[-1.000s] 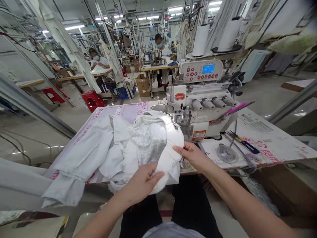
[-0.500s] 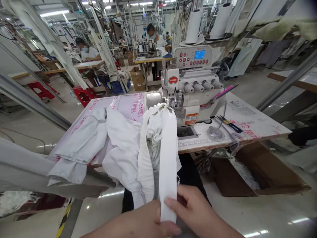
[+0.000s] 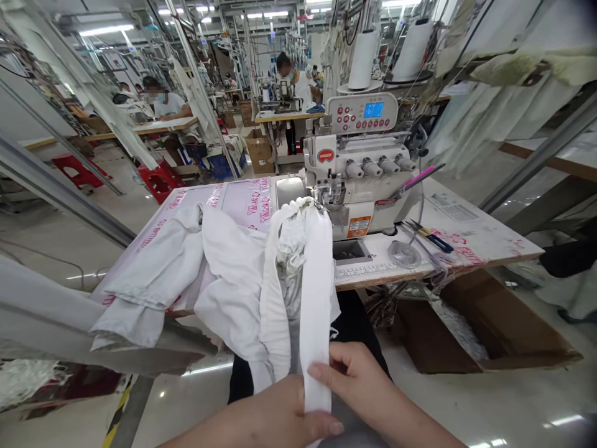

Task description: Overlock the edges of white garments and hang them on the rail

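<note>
- White fabric band runs taut-looking from the sewing machine down to our two hands, its upper end at the presser area; whether the foot is down, we cannot tell.
- Our left hand grips the band near its lower end, thumb laid across the front; the fingers behind are hidden from us.
- Our right hand pinches the band's right edge just above, thumb in front, fingers curled behind.
- We have the pale garment bunched to the left of the band, gathered at the top and hanging over the front edge of the table.
- To the right, we see a clear round spool on the table, with a blue-handled cutter near it.
- Below the table's right part, we see an open cardboard box.
- Beyond our machine stand two white thread cones; farther off, a masked co-worker sits at another table.
</note>
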The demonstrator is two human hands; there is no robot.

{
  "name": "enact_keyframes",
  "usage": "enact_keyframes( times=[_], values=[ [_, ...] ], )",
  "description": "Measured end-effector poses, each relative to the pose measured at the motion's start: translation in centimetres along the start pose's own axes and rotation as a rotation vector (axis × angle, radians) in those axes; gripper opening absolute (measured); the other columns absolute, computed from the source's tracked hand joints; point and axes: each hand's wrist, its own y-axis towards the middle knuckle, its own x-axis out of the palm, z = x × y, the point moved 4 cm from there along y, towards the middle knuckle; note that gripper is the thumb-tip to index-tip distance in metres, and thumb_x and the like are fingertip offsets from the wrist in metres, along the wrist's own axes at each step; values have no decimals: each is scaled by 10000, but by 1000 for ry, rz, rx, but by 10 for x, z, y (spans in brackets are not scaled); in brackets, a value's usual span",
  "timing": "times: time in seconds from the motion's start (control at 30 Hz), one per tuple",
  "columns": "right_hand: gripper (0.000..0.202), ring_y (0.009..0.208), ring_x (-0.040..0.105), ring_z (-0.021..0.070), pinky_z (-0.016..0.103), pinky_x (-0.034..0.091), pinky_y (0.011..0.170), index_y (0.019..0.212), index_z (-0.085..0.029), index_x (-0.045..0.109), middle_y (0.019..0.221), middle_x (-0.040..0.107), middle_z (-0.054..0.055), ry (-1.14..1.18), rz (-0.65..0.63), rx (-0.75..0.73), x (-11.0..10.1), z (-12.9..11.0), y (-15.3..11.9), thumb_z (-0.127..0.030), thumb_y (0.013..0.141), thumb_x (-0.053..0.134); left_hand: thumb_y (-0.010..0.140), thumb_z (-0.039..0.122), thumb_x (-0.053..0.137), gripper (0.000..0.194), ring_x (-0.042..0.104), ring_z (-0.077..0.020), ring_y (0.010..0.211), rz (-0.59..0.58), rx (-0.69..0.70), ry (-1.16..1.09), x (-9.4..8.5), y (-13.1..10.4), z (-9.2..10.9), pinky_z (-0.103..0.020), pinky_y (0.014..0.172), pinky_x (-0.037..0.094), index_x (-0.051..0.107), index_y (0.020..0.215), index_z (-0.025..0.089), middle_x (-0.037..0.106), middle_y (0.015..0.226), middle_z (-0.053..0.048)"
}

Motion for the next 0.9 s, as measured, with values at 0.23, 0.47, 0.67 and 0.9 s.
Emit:
enact_keyframes(
  times=[0.23, 0.47, 0.67, 0.9],
  values=[
    [310, 556, 326, 84, 192, 291, 513, 725, -101, 530, 616, 402, -13, 499, -223, -21, 7, 0, 7, -410, 748, 548, 777, 356, 454, 278, 484, -161, 836, -18, -19, 27, -5, 3, 4, -279, 816, 382, 547, 968, 175, 553, 920, -16],
    [317, 536, 297, 75, 183, 253, 482, 666, -105, 521, 581, 373, -22, 538, -181, -40, 5, 3, 12, -407, 763, 538, 769, 372, 462, 273, 471, -159, 841, -17, -47, 34, -8, 1, -3, -263, 786, 385, 553, 928, 169, 543, 916, -11],
    [350, 480, 293, 66, 180, 235, 444, 626, -110, 513, 527, 373, -24, 544, -165, -88, -9, -8, 9, -420, 787, 499, 738, 361, 480, 319, 538, -180, 767, 95, 13, -410, -48, 31, -2, -294, 696, 433, 538, 930, 112, 572, 854, -71],
    [386, 521, 333, 87, 193, 253, 471, 651, -118, 519, 571, 390, 4, 509, -294, -141, -7, -16, -6, -468, 799, 449, 708, 350, 519, 536, 295, -303, 1170, 1210, 47, 444, -122, 47, -2, -451, 961, 240, 396, 1151, 74, 413, 1171, -189]
  ],
)
